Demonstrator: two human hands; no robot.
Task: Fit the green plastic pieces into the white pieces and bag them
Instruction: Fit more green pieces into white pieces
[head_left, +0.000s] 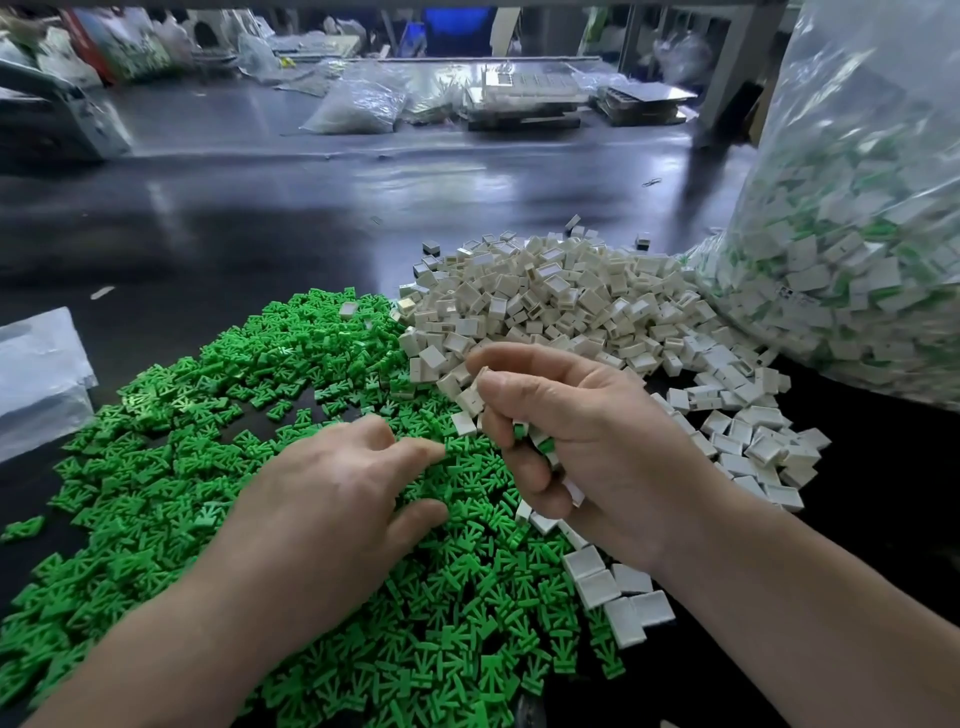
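A wide heap of green plastic pieces (218, 415) covers the near left of the dark table. Behind it to the right lies a pile of white pieces (561, 301). My right hand (587, 447) hovers above where the two piles meet, curled around several white pieces with green showing between the fingers; thumb and forefinger pinch one white piece (470, 397). My left hand (337, 499) rests palm-down on the green heap, fingertips touching green pieces near the right hand. A big clear bag (857, 234) full of fitted white-and-green pieces stands at the right.
A flat clear plastic bag (36, 374) lies at the left edge. A few loose white pieces (618, 597) sit near my right wrist. The dark table (260, 218) stretches back to more bags and stacked trays (519, 98).
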